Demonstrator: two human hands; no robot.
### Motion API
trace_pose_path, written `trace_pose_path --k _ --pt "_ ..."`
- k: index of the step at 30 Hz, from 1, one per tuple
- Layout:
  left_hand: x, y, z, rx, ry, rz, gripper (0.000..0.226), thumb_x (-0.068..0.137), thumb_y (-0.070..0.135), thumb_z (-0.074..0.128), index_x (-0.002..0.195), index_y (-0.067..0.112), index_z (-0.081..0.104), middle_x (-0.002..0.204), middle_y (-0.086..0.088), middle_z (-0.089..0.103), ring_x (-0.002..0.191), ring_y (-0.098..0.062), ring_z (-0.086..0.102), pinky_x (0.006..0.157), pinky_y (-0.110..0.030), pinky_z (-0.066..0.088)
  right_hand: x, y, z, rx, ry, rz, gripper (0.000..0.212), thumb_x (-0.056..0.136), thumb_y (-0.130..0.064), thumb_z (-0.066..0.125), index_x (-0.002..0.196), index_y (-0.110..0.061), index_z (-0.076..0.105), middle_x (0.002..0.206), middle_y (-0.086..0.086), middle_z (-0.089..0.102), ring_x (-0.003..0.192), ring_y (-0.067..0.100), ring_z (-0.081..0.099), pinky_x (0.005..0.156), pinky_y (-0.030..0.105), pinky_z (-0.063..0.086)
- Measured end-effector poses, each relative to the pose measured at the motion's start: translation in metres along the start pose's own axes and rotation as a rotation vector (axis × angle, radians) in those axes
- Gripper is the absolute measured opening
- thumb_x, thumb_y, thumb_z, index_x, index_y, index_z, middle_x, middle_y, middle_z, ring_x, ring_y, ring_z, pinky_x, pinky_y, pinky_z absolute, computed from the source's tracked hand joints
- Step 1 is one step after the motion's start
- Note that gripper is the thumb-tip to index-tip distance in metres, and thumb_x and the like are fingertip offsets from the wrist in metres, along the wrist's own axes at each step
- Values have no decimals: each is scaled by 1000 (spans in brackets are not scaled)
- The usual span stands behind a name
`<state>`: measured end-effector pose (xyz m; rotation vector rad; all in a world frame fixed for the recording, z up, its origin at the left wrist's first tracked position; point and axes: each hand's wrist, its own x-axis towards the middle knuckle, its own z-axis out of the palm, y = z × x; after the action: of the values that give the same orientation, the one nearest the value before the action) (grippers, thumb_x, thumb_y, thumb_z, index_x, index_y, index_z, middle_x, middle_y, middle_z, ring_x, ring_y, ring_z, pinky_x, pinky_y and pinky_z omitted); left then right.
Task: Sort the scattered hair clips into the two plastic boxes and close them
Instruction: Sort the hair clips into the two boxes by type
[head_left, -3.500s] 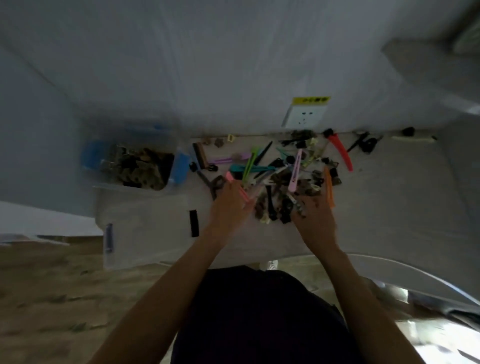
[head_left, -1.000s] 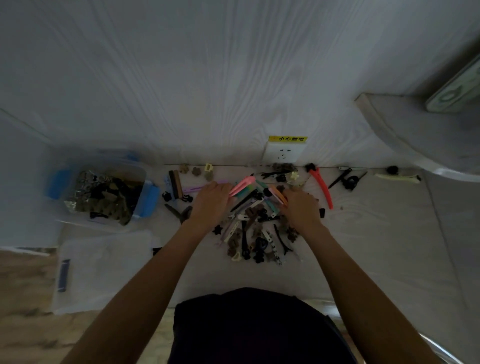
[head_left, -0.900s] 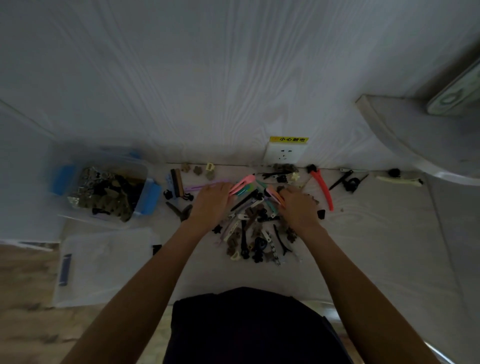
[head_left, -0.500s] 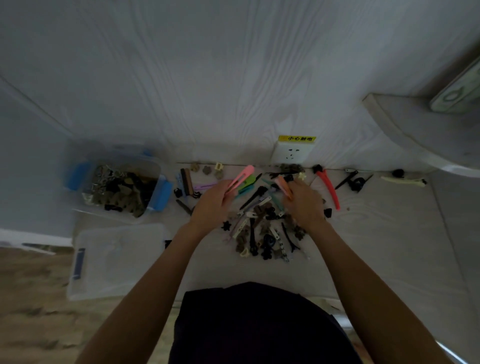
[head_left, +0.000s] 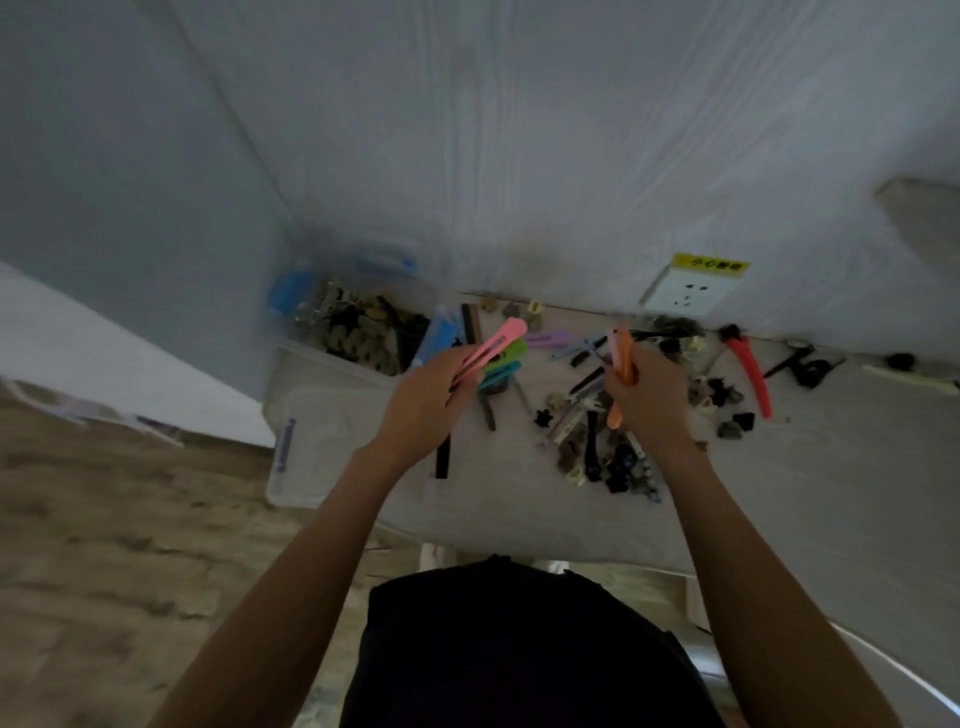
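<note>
Two hands, two bunches of clips

Left hand (head_left: 423, 402): raised above the table (head_left: 805, 493), fingers closed on a fan of long clips. Pink clip (head_left: 491, 349) on top, green clip (head_left: 506, 352) under it, teal clip (head_left: 498, 376) lowest. All three point up and to the right.

Right hand (head_left: 647, 400): raised above the pile (head_left: 597, 436), fingers closed on orange clips (head_left: 621, 364) that stand nearly upright, one end showing below the fist. How many are held cannot be told.

Pile: small dark and tan claw clips with a few long ones, loose on the table below and between the hands.

Red clip (head_left: 748, 369): long, lying alone to the right of the pile.

Purple clip (head_left: 548, 340): flat on the table between the two hands, near the wall.

Full box (head_left: 358, 332): clear, blue latches, open, packed with dark and tan clips; at the table's far left corner against the wall.

Second box (head_left: 311, 447): clear, lying just in front of the full box at the table's left edge; its contents cannot be made out.

Black strip (head_left: 442, 457): on the table beneath the left wrist, beside the second box.

Socket (head_left: 685, 299): white, on the wall behind the pile, under a yellow label (head_left: 709, 264).
</note>
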<state>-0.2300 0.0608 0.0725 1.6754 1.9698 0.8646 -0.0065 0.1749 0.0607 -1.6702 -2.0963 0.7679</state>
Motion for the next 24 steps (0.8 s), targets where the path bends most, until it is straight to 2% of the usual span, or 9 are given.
trace_pose_path --k 2,6,9,11,13,16,19,21,24 --pt "-18 -15 -20 49 46 14 31 93 20 53 120 6 57 100 -16 64 83 -26 59 67 -16 33 -7 -25 8 101 -8 4 22 87 -18 58 74 -1 56 56 6 42 49 19 38 49 18 31" --pt "-57 -54 -57 137 46 46 37 88 33 47 117 13 61 95 -10 67 81 -12 55 68 -16 38 -25 -74 30 314 -100 -11 27 89 -22 58 89 6 61 74 25 61 63 36 54 58 30 40" --pt "-78 -79 -76 221 -125 22 37 89 36 44 123 29 56 100 1 65 85 -9 59 64 -24 48 -40 -105 43 428 -188 -10 13 90 -21 57 90 -9 63 68 7 59 58 15 54 57 28 45" --pt "-82 -91 -79 310 -212 19 37 89 34 46 125 29 56 103 0 65 89 -17 62 65 -30 49 -48 -121 49 458 -229 -41 5 90 -21 57 86 -20 60 66 -3 57 54 2 54 53 15 44" --pt "-80 -95 -77 342 -274 5 37 90 28 51 127 25 55 112 -5 62 100 -25 59 76 -34 47 -53 -136 54 432 -268 -78 8 91 -21 56 91 -15 61 70 0 59 56 3 53 51 8 41" --pt "-74 -94 -72 306 -319 -55 47 88 31 59 133 19 48 131 -7 53 122 -26 43 100 -34 34 -59 -152 63 313 -265 -162 21 90 -21 56 84 -2 59 67 15 56 55 17 51 51 16 39" --pt "-80 -98 -76 288 -184 -74 45 86 36 52 126 16 54 124 -8 59 117 -27 47 98 -33 37 -62 -168 72 186 -251 -311 26 91 -21 54 73 -3 48 60 8 45 49 13 41 49 19 34" --pt "-91 -103 -80 291 20 -101 35 86 25 50 117 13 60 113 -9 64 107 -28 53 91 -30 38 -66 -181 83 40 -274 -424 18 93 -21 50 80 -10 48 67 -3 43 53 10 41 51 16 34" --pt "-108 -108 -82 228 222 -200 28 86 11 57 114 12 59 110 -9 63 100 -27 54 88 -29 39 -72 -191 112 -244 -268 -631 12 93 -13 48 98 -4 54 85 2 49 65 19 54 54 30 35"
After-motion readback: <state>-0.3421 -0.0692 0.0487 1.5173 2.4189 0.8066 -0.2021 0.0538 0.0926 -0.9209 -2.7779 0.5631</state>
